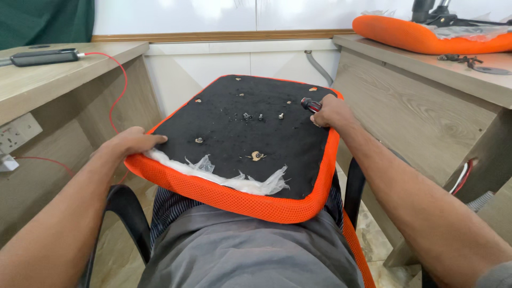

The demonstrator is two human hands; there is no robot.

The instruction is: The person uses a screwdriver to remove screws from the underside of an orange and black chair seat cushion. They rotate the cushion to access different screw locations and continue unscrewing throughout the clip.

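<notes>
An upturned chair seat cushion [250, 138], black underneath with an orange mesh rim, rests on my lap. Torn clear plastic wrap [234, 178] hangs along its near edge. My left hand [130, 143] grips the seat's left edge. On the right edge rests my right hand [332, 111], closed around a screwdriver with a red and black handle [310, 104]. Several loose screws [261, 116] lie on the black underside, near its middle.
A wooden desk [64, 69] at the left carries a black power strip [45, 56] with a red cable [120, 90]. The right desk [426, 101] holds another orange seat cushion [421, 36] and metal parts [464, 60]. Black chair armrests [125, 210] flank my legs.
</notes>
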